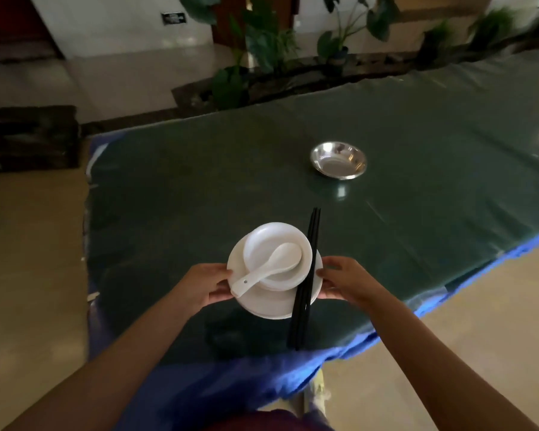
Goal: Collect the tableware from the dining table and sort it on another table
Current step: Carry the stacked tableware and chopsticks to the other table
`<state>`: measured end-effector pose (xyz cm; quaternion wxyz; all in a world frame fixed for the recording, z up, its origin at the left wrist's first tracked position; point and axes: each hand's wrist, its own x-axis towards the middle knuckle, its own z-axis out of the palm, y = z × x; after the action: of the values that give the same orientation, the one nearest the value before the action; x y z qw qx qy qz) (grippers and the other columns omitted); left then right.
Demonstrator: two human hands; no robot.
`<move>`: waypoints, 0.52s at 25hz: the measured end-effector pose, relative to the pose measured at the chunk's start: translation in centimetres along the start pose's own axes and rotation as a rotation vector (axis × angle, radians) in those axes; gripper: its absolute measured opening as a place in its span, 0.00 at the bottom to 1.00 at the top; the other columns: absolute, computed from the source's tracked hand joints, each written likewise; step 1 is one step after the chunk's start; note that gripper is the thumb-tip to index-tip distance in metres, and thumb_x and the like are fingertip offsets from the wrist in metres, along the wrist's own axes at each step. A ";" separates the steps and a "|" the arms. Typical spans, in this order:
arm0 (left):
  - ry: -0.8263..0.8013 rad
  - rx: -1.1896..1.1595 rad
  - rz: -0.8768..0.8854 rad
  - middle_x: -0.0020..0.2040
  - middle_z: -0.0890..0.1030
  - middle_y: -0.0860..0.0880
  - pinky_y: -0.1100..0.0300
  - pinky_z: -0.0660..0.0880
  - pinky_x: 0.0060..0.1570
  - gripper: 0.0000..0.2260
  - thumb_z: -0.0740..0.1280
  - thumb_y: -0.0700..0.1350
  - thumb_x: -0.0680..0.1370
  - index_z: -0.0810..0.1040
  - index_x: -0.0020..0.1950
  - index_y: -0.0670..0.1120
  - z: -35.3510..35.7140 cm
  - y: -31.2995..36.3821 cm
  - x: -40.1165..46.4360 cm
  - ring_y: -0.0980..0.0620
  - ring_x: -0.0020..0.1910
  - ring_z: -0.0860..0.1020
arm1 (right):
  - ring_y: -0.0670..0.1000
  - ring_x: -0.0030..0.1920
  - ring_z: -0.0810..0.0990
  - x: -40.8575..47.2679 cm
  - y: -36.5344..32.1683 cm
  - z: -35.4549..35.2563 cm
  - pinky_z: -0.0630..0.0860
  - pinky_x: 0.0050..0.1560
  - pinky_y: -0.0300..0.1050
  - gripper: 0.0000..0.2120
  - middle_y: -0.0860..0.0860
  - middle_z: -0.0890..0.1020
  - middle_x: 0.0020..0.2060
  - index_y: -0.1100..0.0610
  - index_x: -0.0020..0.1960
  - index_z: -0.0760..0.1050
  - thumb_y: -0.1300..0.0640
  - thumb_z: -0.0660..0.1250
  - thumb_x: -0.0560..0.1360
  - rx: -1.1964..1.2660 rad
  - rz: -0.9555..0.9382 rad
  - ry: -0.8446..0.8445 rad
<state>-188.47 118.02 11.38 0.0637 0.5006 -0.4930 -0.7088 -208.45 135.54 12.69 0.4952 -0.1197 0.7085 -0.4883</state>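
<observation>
I hold a white plate [269, 301] above the near corner of the dark green table [199, 181]. My left hand [207, 284] grips its left rim and my right hand [343, 279] grips its right rim. On the plate sits a white bowl [277, 244] with a white ceramic spoon [268, 269] lying in it, handle pointing toward my left hand. A pair of black chopsticks [305, 281] lies across the plate's right side, sticking out past both edges.
A steel bowl [338, 161] stands farther back on the table, right of centre. A blue cloth edge [262, 374] hangs off the near side. Tiled floor lies to the left and right. Potted plants [262, 48] line the far side.
</observation>
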 end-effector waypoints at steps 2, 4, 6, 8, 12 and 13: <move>0.034 -0.037 -0.009 0.48 0.83 0.44 0.61 0.80 0.31 0.08 0.67 0.37 0.75 0.79 0.53 0.42 1.1 -0.1 1.6 0.50 0.41 0.83 | 0.53 0.35 0.82 3.2 -0.8 -1.5 0.82 0.33 0.44 0.12 0.61 0.80 0.40 0.64 0.58 0.72 0.71 0.59 0.75 -0.030 0.005 -0.074; 0.089 -0.069 -0.029 0.50 0.83 0.44 0.61 0.80 0.33 0.10 0.68 0.38 0.75 0.78 0.56 0.42 2.3 -0.4 3.0 0.51 0.43 0.83 | 0.57 0.41 0.82 6.1 -1.3 -3.0 0.82 0.38 0.47 0.13 0.63 0.81 0.46 0.64 0.58 0.73 0.70 0.59 0.75 -0.092 0.020 -0.149; 0.144 -0.097 -0.058 0.49 0.83 0.45 0.61 0.80 0.34 0.12 0.68 0.38 0.75 0.77 0.58 0.41 3.2 -1.0 4.3 0.51 0.43 0.83 | 0.59 0.46 0.82 8.6 -1.6 -4.0 0.82 0.42 0.48 0.13 0.65 0.81 0.50 0.63 0.58 0.74 0.69 0.59 0.75 -0.146 0.043 -0.198; 0.179 -0.144 -0.081 0.47 0.83 0.45 0.60 0.80 0.35 0.12 0.67 0.37 0.75 0.77 0.59 0.39 3.9 -1.7 5.5 0.51 0.42 0.83 | 0.59 0.47 0.82 10.7 -1.9 -4.6 0.82 0.41 0.46 0.12 0.65 0.81 0.51 0.63 0.58 0.74 0.68 0.60 0.75 -0.180 0.066 -0.248; 0.237 -0.153 -0.130 0.48 0.83 0.44 0.55 0.78 0.44 0.13 0.66 0.37 0.76 0.76 0.60 0.39 5.0 -2.6 8.2 0.48 0.44 0.82 | 0.55 0.43 0.83 15.2 -1.8 -4.9 0.82 0.38 0.43 0.12 0.61 0.82 0.48 0.60 0.57 0.74 0.67 0.63 0.74 -0.224 0.130 -0.290; 0.248 -0.132 -0.133 0.49 0.83 0.44 0.55 0.78 0.46 0.13 0.66 0.37 0.76 0.76 0.60 0.39 5.0 -2.6 9.0 0.48 0.45 0.82 | 0.55 0.43 0.83 16.2 -1.6 -4.8 0.82 0.37 0.43 0.12 0.61 0.82 0.48 0.60 0.57 0.74 0.66 0.63 0.74 -0.231 0.139 -0.299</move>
<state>-195.69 117.26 3.69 0.1096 0.6105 -0.3993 -0.6751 -220.63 126.91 4.72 0.6105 -0.1977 0.6849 -0.3451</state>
